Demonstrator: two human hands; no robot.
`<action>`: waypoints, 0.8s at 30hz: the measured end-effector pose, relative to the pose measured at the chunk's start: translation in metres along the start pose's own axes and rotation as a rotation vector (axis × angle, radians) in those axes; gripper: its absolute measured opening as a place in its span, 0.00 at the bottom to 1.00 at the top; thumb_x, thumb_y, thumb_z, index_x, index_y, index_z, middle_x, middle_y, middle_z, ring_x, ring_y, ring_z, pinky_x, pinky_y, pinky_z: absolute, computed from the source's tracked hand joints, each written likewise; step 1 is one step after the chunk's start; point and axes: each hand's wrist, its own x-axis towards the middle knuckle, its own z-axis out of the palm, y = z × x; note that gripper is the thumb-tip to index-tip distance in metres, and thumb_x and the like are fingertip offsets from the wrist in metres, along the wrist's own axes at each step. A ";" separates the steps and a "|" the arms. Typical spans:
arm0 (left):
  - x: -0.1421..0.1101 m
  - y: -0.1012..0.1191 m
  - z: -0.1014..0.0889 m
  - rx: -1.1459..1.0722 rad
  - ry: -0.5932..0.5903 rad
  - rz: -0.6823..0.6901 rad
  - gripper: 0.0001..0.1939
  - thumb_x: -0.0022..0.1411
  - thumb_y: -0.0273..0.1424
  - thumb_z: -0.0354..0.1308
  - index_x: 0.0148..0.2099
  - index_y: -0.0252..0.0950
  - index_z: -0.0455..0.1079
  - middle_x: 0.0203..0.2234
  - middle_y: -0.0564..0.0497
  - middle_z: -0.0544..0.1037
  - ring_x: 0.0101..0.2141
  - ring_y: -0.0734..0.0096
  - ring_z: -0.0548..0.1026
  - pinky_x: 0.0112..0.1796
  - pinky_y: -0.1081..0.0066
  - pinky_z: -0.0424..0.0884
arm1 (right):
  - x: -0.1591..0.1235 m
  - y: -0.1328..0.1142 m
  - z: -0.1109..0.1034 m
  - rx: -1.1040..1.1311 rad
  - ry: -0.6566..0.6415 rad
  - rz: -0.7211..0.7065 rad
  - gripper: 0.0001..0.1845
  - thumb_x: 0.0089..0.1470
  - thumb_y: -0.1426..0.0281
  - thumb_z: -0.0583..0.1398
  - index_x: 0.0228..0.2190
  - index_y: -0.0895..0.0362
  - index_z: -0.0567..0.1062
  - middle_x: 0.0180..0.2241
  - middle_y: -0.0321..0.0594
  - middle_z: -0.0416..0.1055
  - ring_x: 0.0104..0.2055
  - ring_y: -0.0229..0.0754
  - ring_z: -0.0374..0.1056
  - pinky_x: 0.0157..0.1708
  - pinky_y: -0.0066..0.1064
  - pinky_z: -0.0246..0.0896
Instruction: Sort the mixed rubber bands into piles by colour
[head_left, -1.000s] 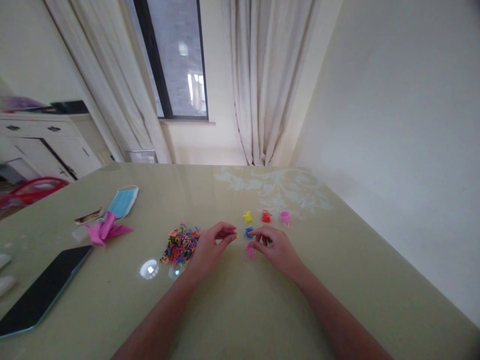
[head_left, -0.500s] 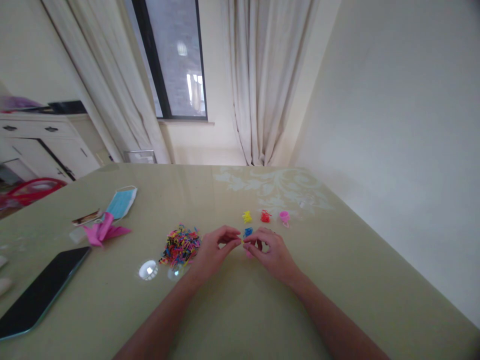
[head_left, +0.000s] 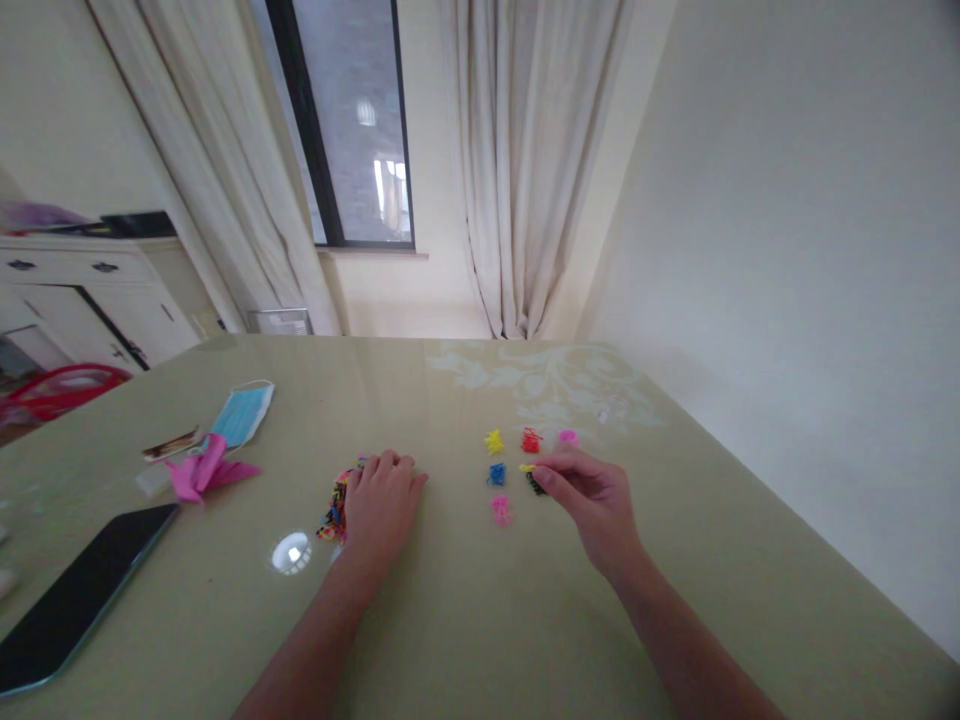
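My left hand (head_left: 381, 503) lies palm down over the right side of a pile of small multicoloured rubber bands (head_left: 335, 508), its thumb spread and its fingertips bent down at the far edge. Between the thumb and index finger of my right hand (head_left: 592, 495) is a small yellow rubber band (head_left: 527, 468). Just under that pinch sits a little black heap (head_left: 535, 484), partly hidden. Sorted small heaps lie nearby: yellow (head_left: 493, 441), red (head_left: 532, 440), blue (head_left: 496, 474) and pink (head_left: 501, 511). A bright pink piece (head_left: 568, 438) shows behind my right hand.
To the left are a black-screened phone (head_left: 82, 590), a folded pink paper crane (head_left: 204, 470) and a blue face mask (head_left: 244, 415). A clear shiny dome (head_left: 291, 552) lies beside the pile. The table (head_left: 480, 640) meets a white wall on the right.
My hands have parted from the middle. The left has moved onto the multicoloured pile; the right has shifted rightward with the yellow band, uncovering the blue and pink heaps.
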 end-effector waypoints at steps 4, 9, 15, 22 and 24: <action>0.001 -0.003 0.004 0.053 -0.060 0.023 0.15 0.72 0.32 0.49 0.46 0.37 0.78 0.45 0.41 0.80 0.49 0.46 0.75 0.48 0.53 0.66 | -0.003 -0.005 -0.001 -0.003 0.032 -0.042 0.08 0.54 0.59 0.71 0.31 0.49 0.86 0.26 0.40 0.76 0.28 0.42 0.67 0.27 0.34 0.66; 0.004 -0.001 0.006 0.047 -0.043 0.021 0.17 0.73 0.28 0.45 0.44 0.37 0.77 0.43 0.41 0.80 0.47 0.49 0.76 0.48 0.55 0.65 | 0.000 0.005 -0.003 -0.038 0.037 -0.016 0.11 0.53 0.57 0.71 0.30 0.51 0.85 0.27 0.41 0.77 0.29 0.42 0.69 0.27 0.35 0.67; 0.009 0.004 0.008 -0.098 0.065 0.006 0.15 0.73 0.29 0.44 0.44 0.35 0.74 0.40 0.39 0.81 0.45 0.51 0.77 0.47 0.56 0.66 | 0.012 0.028 -0.010 -0.237 0.033 -0.054 0.13 0.57 0.57 0.67 0.31 0.54 0.84 0.25 0.39 0.74 0.26 0.40 0.66 0.26 0.32 0.62; 0.018 0.013 0.016 -0.747 0.167 0.019 0.12 0.72 0.33 0.49 0.43 0.37 0.74 0.38 0.45 0.83 0.40 0.60 0.79 0.43 0.62 0.72 | 0.056 0.067 0.003 -0.832 -0.166 0.001 0.13 0.61 0.64 0.61 0.32 0.57 0.83 0.30 0.43 0.80 0.31 0.41 0.71 0.34 0.32 0.64; 0.019 0.015 0.016 -0.858 0.150 0.027 0.12 0.70 0.35 0.52 0.41 0.37 0.76 0.37 0.45 0.83 0.38 0.60 0.80 0.43 0.62 0.73 | 0.069 0.075 0.012 -0.871 -0.199 0.018 0.11 0.59 0.66 0.62 0.30 0.57 0.83 0.29 0.43 0.80 0.31 0.41 0.72 0.33 0.31 0.62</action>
